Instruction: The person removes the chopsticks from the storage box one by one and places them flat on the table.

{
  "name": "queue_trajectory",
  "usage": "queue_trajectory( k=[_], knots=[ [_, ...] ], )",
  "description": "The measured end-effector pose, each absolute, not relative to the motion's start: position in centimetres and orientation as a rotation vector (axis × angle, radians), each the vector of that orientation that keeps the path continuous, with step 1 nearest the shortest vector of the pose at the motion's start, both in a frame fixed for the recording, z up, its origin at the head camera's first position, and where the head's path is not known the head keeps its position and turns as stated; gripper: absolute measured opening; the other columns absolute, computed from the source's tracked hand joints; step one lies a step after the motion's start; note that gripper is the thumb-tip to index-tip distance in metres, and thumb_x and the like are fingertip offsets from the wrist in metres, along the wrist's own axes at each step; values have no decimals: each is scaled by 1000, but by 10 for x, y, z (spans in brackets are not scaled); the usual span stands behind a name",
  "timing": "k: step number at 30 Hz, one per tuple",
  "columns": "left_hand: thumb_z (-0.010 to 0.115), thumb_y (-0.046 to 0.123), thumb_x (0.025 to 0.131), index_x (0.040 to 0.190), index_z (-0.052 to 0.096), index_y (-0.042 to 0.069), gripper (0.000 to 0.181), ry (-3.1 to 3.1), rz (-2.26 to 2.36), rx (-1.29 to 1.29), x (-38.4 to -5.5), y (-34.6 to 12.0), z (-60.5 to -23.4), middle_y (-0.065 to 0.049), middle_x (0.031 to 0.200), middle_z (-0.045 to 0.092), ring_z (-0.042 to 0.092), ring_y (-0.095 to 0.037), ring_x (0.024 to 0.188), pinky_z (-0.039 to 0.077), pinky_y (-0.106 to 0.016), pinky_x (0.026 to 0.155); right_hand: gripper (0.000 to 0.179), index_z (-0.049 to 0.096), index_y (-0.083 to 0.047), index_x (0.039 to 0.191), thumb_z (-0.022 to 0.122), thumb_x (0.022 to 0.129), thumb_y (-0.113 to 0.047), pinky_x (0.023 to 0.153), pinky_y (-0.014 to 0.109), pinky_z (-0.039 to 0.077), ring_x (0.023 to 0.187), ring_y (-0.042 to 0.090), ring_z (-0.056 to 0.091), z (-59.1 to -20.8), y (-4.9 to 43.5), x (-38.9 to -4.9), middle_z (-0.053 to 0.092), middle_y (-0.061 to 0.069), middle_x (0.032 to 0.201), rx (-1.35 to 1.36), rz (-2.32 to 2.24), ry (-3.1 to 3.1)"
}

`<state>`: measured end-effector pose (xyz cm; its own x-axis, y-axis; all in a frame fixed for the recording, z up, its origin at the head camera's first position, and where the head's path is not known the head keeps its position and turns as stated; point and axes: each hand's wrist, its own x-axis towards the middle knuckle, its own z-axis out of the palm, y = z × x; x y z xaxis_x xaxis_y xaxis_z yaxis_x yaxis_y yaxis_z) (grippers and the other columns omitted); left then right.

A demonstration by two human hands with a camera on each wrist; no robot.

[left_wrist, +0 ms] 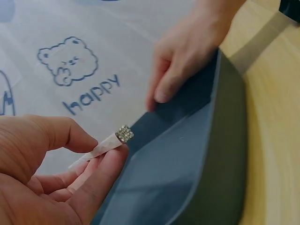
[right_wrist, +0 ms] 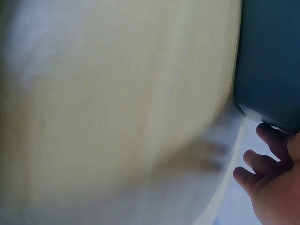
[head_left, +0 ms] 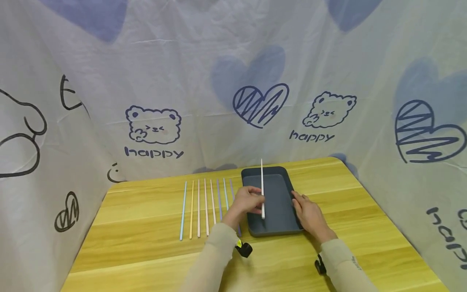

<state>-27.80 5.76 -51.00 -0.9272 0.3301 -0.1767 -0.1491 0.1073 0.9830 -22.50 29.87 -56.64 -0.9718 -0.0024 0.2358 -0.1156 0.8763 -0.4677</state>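
My left hand [head_left: 249, 200] pinches a pale chopstick [head_left: 262, 176] between thumb and fingers, above a dark grey rectangular tray [head_left: 279, 202]. In the left wrist view, the chopstick's near end [left_wrist: 124, 134] has a glittery tip. My right hand [head_left: 309, 213] holds the tray's right wall, thumb over the rim and other fingers outside. The right wrist view has those outer fingers [right_wrist: 255, 161] beside the tray wall [right_wrist: 269, 65]; the thumb is hidden there. Left of the tray, several chopsticks [head_left: 191, 211] in blue, yellow, pink and purple lie side by side, some partly behind my left hand.
All of this rests on a wood-grain table [head_left: 146, 227]. A white cloth [head_left: 208, 146] printed with hearts and bears hangs behind and along both sides. Dark wrist cameras [head_left: 244, 249] are strapped under both sleeves.
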Motion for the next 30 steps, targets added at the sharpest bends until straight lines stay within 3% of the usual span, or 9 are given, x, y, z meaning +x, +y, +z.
queue_trajectory(
  k=[2, 9, 17, 20, 30],
  knots=[
    [65, 1, 89, 140, 60, -6, 51, 2026, 1881, 190, -279, 49, -507, -22, 101, 75, 65, -15, 69, 65, -30, 57, 47, 48, -2, 156, 43, 115, -24, 109, 70, 49, 137, 56, 52, -566, 298, -225, 53, 37, 149, 96, 720, -2815],
    [62, -2, 88, 145, 55, -3, 58, 1971, 1917, 189, -281, 22, -506, -6, 86, 65, 61, -16, 72, 63, -27, 55, 47, 48, -3, 156, 43, 115, -25, 110, 70, 48, 139, 55, 51, -565, 298, -224, 54, 35, 150, 87, 726, -2817],
    [62, -1, 89, 147, 54, -2, 58, 2005, 1943, 163, -282, -13, -508, -17, 111, 66, 66, -19, 83, 65, -27, 61, 47, 49, -2, 156, 44, 114, -24, 109, 70, 49, 137, 56, 52, -565, 296, -224, 54, 36, 149, 89, 727, -2808],
    [62, 0, 90, 149, 52, -1, 59, 2030, 1939, 144, -282, -25, -508, -15, 111, 64, 67, -23, 88, 66, -30, 63, 47, 49, -2, 156, 43, 115, -24, 109, 70, 49, 137, 56, 52, -565, 297, -224, 54, 36, 148, 90, 730, -2808],
    [61, -6, 91, 149, 51, -5, 59, 2076, 1959, 84, -280, -62, -512, -18, 107, 68, 67, -19, 78, 64, -27, 57, 46, 50, -1, 155, 45, 114, -22, 109, 70, 49, 136, 55, 53, -564, 295, -224, 56, 35, 147, 87, 725, -2795]
  ],
)
